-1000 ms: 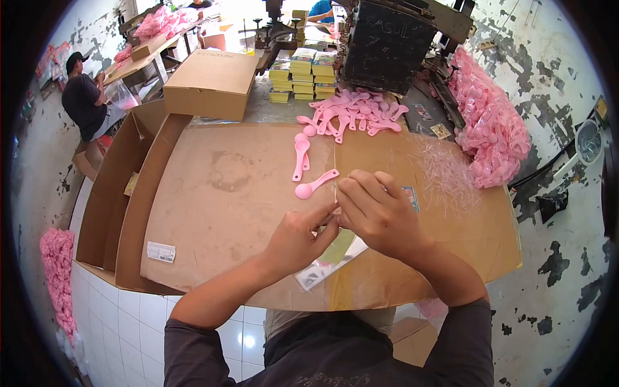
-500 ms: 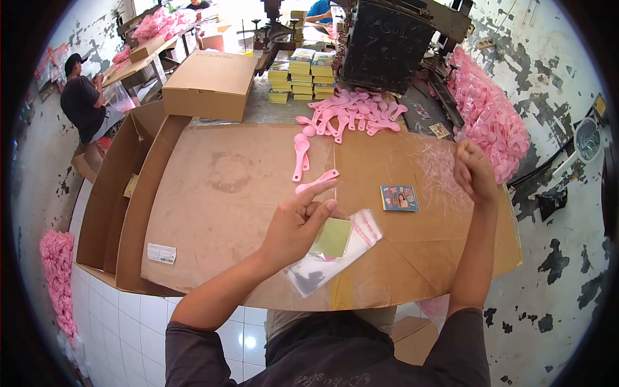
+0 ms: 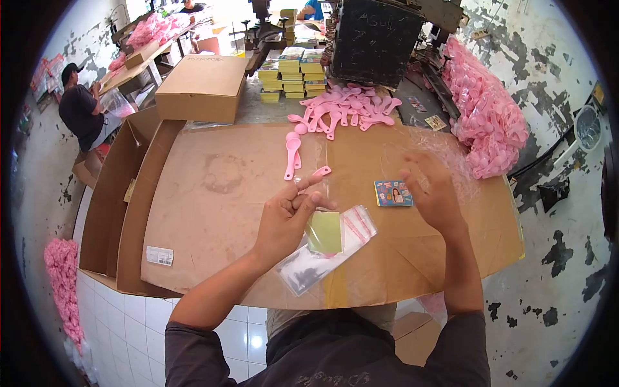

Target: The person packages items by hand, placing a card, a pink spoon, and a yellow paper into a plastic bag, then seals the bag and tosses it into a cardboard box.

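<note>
My left hand pinches the top of a small clear plastic bag between thumb and fingers. Inside that bag shows a green card. Beneath it lies a stack of flat clear bags with red-striped flaps. A pink measuring spoon pokes out just beyond my left fingertips, most of it covered. My right hand is raised beside a small blue printed booklet; its fingers are apart, slightly blurred, and nothing shows in them.
Pink spoons are heaped at the back, near stacked booklets and a closed carton. Thin clear strips lie at right beside a pink bagged mass. An open box stands left; a person sits beyond.
My right hand has come left and down from above the clear strips to beside the booklet, its fingers spreading. My left hand keeps hold of the bag, shifted slightly left in view.
</note>
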Demonstrator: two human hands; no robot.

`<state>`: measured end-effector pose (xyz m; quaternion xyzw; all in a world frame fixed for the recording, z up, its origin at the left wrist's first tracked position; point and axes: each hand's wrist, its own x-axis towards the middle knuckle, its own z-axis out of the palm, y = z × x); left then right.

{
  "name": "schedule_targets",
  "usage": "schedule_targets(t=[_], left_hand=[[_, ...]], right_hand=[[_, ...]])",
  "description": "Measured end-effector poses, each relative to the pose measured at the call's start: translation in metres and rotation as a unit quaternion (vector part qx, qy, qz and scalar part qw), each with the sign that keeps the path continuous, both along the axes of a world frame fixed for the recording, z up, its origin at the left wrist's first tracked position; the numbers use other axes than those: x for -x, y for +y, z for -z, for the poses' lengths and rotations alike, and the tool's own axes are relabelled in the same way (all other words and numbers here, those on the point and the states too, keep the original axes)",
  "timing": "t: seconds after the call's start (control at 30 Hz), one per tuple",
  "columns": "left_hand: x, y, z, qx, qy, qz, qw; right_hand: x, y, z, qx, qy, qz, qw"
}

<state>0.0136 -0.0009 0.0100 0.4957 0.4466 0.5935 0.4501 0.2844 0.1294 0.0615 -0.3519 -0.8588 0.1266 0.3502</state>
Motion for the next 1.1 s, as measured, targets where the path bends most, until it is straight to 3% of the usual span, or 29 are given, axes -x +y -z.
schedule_targets(t=[0.07, 0.17, 0.3, 0.5, 0.8, 0.87, 1.1], left_hand=[[0.001, 0.002, 0.007, -0.005, -0.027, 0.010, 1.000], [-0.002, 0.004, 0.011, -0.030, -0.053, 0.008, 0.998], [0.000, 0.003, 0.013, -0.012, -0.014, 0.008, 1.000], [0.002, 0.004, 0.009, -0.018, -0.014, 0.059, 0.998], [0.003, 0.004, 0.019, -0.015, 0.027, 0.036, 0.999], [0.006, 0.003, 0.021, -0.024, 0.071, 0.039, 0.996], [0.008, 0.002, 0.018, -0.017, 0.021, 0.056, 0.998]], right_hand=[[0.008, 0.000, -0.001, 0.160, 0.024, -0.093, 0.982], [0.035, -0.019, 0.008, 0.181, 0.068, -0.200, 0.961], [0.058, -0.035, 0.027, 0.225, 0.040, -0.238, 0.944], [0.054, -0.023, 0.037, 0.397, 0.149, -0.208, 0.882], [0.050, -0.020, 0.049, 0.446, 0.227, -0.225, 0.836], [0.047, -0.016, 0.050, 0.400, 0.224, -0.253, 0.852], [0.039, -0.010, 0.043, 0.334, 0.163, -0.271, 0.888]])
